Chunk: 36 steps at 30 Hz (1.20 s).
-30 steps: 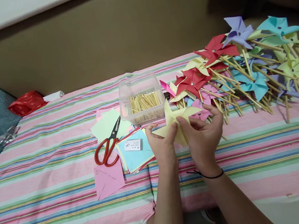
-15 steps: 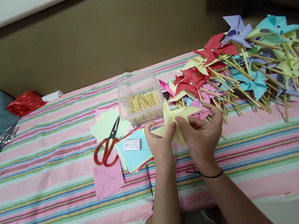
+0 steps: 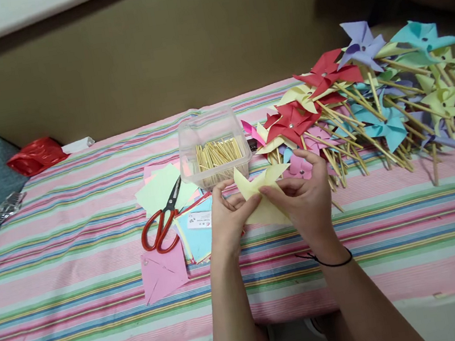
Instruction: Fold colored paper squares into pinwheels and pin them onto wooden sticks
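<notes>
A pale yellow paper pinwheel (image 3: 267,213), with folded blades and no stick visible, is held up between both hands. My left hand (image 3: 232,219) pinches it from the left, thumb pressed near the middle. My right hand (image 3: 307,198) grips it from the right, its thumb meeting the left one at the centre. Just beyond the hands stands a clear plastic box (image 3: 188,142) of short wooden sticks (image 3: 218,153). Left of my left hand lie red-handled scissors (image 3: 162,221), a small white box (image 3: 198,220) on light-blue paper squares (image 3: 198,244), and a pink cut square (image 3: 163,273).
Finished pinwheels on sticks (image 3: 378,117) are heaped at the right. Pale green paper (image 3: 159,187) lies under the scissors' blades. A red plastic bag (image 3: 37,156) and a white packet (image 3: 78,145) sit at the far left. A striped cloth (image 3: 68,230) covers the table.
The yellow pinwheel has tilted and shifted slightly left and down, its blades now pointing up. Both hands have drawn their thumbs together at its centre.
</notes>
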Available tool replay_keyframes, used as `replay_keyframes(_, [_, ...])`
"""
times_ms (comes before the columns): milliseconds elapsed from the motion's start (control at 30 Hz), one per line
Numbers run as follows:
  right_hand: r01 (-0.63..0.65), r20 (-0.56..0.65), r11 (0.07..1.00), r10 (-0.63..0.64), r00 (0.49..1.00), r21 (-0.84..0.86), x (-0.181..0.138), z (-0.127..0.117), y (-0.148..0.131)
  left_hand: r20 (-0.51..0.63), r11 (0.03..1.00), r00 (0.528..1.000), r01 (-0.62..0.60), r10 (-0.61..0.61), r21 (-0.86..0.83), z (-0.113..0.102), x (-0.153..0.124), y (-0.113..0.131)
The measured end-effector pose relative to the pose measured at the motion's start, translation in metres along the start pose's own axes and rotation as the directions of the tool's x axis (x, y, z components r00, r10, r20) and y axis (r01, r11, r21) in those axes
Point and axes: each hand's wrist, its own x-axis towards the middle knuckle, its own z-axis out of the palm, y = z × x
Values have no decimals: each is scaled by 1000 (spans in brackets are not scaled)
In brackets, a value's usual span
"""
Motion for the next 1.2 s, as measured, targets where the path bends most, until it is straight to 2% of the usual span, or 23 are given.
replay_keyframes(100, [-35,32,999,34,999,23,-1,0,1,-32,1000,999,2,-1,25,1,0,0])
replay_keyframes(167, [-104,80,992,97,992,78,0,0,2,-66,1000,998,-8,9,23,1,1,-1])
replay_keyframes(267, [-235,202,957,200,959,168,3,-2,6,-132,999,991,-27,31,29,0,2,-1])
replay_keyframes(333, [-279,248,944,231,941,178,4,-3,9,-147,998,988,-31,39,56,-1,2,-1])
replay_keyframes(500, [-311,214,942,280,936,124,4,-3,12,-118,995,993,-2,13,96,-3,0,-2])
replay_keyframes(900, [-365,193,925,342,920,100,3,-5,13,-194,994,979,-45,63,95,-6,4,-5])
replay_keyframes(1067, [-370,196,924,347,917,94,3,-5,13,-176,994,982,-46,63,100,-6,4,-4])
replay_keyframes(1200, [-371,205,924,347,915,92,3,-6,15,-120,993,992,-13,27,115,-8,3,-2])
